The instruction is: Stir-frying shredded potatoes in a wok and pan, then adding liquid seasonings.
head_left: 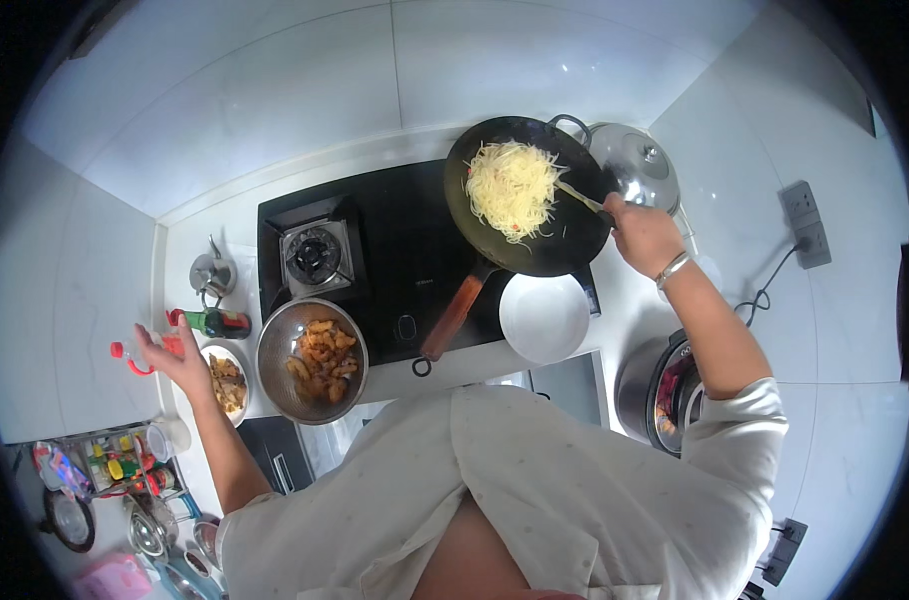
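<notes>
My right hand grips the dark handle of a spatula, its metal end against pale shredded potato with a few red bits. The shreds lie in a black wok on the right side of the hob; the wok's wooden handle points towards me, untouched. At the left, my left hand is at a clear bottle with a red cap, thumb and fingers spread. The hand partly hides the bottle, and no firm grip shows. Beside it is a green bottle with a red cap.
A white bowl sits just below the wok. A metal colander of fried pieces overlaps the hob's left front, beside a plate of food. The left burner shows no flame. A domed lid and a cooker are right.
</notes>
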`<state>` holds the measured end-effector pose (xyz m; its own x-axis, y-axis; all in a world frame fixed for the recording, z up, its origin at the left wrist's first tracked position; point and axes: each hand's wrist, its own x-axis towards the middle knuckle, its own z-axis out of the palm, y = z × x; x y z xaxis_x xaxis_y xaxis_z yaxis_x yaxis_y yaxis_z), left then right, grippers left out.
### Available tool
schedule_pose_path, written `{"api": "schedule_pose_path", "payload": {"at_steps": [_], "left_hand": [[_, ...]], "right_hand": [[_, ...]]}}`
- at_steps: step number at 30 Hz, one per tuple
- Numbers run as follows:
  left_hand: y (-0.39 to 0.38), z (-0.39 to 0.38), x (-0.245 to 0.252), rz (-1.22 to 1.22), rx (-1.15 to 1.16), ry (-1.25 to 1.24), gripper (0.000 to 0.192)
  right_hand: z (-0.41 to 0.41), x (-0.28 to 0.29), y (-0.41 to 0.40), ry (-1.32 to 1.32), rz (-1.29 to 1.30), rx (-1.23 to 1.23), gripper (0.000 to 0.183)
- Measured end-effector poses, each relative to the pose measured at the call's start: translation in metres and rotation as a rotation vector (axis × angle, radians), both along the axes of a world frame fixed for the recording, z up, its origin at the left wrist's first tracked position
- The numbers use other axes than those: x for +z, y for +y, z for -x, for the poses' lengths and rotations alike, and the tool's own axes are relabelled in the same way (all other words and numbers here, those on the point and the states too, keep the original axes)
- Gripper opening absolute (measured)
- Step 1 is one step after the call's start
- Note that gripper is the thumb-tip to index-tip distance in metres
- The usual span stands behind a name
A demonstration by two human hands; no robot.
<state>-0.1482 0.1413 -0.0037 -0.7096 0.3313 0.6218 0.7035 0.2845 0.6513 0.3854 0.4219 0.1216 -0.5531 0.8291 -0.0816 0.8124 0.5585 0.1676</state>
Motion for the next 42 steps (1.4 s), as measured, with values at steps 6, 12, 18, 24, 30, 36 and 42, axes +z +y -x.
{"api": "schedule_pose_path", "payload": {"at_steps": [6, 12, 18, 24, 30, 36, 42], "left_hand": [[0.003, -0.008, -0.004, 0.019, -0.057, 0.070, 0.074], [0.007, -0.023, 0.005, 0.018, -0.072, 0.073, 0.071], [-0.004, -0.031, 0.012, 0.016, -0.068, 0.057, 0.070], [-0.008, -0.033, 0.014, 0.026, -0.062, 0.034, 0.068], [-0.003, -0.029, 0.014, 0.027, -0.102, 0.048, 0.069], [0.004, -0.036, 0.010, 0.013, -0.137, 0.048, 0.070], [0.008, -0.043, 0.009, -0.009, -0.179, -0.020, 0.069]], "right_hand": [[0.029, 0.056, -0.014, -0.279, -0.004, 0.129, 0.033], [-0.014, 0.063, 0.052, -0.308, 0.151, 0.018, 0.022], [-0.060, -0.006, 0.065, 0.093, 0.661, -0.397, 0.038], [-0.027, -0.099, 0.005, 0.976, 1.007, -0.725, 0.028], [-0.044, -0.075, -0.008, 1.100, 1.060, -0.741, 0.020], [-0.052, -0.032, 0.004, 0.592, 0.476, -0.423, 0.028], [-0.012, -0.027, -0.029, 0.196, 0.049, -0.143, 0.019]]}}
